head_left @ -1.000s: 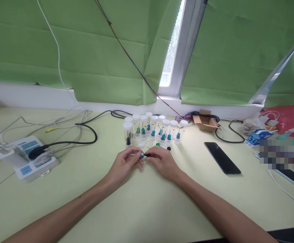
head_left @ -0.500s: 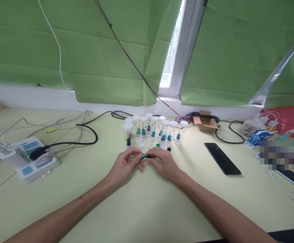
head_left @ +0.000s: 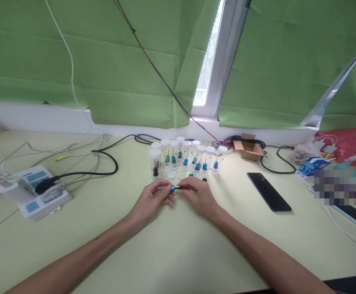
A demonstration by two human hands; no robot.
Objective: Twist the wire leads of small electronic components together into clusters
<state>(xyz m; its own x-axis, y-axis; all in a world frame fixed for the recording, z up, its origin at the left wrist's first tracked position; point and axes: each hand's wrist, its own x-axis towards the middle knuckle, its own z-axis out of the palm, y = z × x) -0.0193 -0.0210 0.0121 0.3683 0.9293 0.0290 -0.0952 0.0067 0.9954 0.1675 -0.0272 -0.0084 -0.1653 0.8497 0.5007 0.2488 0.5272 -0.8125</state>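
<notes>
My left hand (head_left: 156,197) is closed in a pinch on a small blue part (head_left: 172,188), and a thin metal pin shows along its fingers. Facing it, my right hand (head_left: 199,198) pinches the short black end (head_left: 178,188) of the same piece. Its exact kind is too small to make out. Just beyond the hands stand several clear tubes with white caps (head_left: 210,150), holding blue, green or black pieces with thin pins. A loose white cap (head_left: 171,175) lies before them. Near my right fingers are a green piece (head_left: 191,175) and a black piece (head_left: 204,180), both partly hidden.
To the right lies a black phone (head_left: 269,192). Further back are an open cardboard box (head_left: 248,148), black cables and a blue-and-white carton (head_left: 313,167). A white power strip (head_left: 47,196) with plugs and cables sits on the left.
My hands stay together on the small piece, with only a slight shift of the fingers. A thin pin now shows beside my left fingers.
</notes>
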